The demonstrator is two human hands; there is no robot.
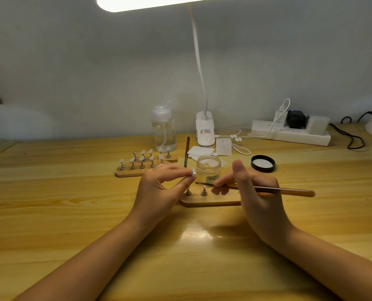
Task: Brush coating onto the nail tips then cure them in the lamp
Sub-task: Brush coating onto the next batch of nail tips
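Hands work over a glossy pine desk (72,213). The left hand (159,190) pinches a pale, curved nail tip (193,172) on its peg; the right hand (254,192) grips a slim brown brush (289,190), bristles pointing at the tip. Beneath sits a rounded wooden holder (204,202) with metal pegs. Behind, an open clear jar (208,168), its black lid (263,163) alongside, another rack (146,164) of tips, a plastic pump bottle (163,129) of clear liquid, a white lamp (205,129).

Open room is offered by the bare yellow wooden tabletop (50,213) at near left and near right. The far middle is blocked by a clear glass jar (208,167), a clear plastic pump bottle (163,129), two wooden nail-tip stands (146,165) and a white power strip (289,132) at far right.
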